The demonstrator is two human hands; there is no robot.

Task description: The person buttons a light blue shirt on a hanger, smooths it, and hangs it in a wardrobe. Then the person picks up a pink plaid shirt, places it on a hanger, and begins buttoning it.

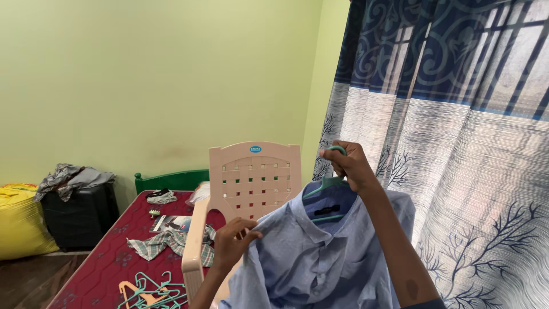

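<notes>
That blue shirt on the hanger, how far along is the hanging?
Done: the teal hanger sits inside the collar of the light blue shirt. In hand: the right hand holds the hook up, and the left hand pinches the shoulder. Left: the shirt front hangs open, a checked cloth lies on the red bed, and spare hangers lie there too.

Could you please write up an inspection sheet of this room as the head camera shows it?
Surface: red patterned bed, partly covered.
Job's things: light blue shirt on a teal hanger, held up in front of a beige plastic chair.
Clutter: checked cloth, loose hangers, black suitcase with grey clothes, yellow sack.
Hands: right hand grips the hanger hook; left hand pinches the shirt's shoulder.
Cables: nothing seen.
Surroundings: green wall, blue patterned curtain.
</notes>
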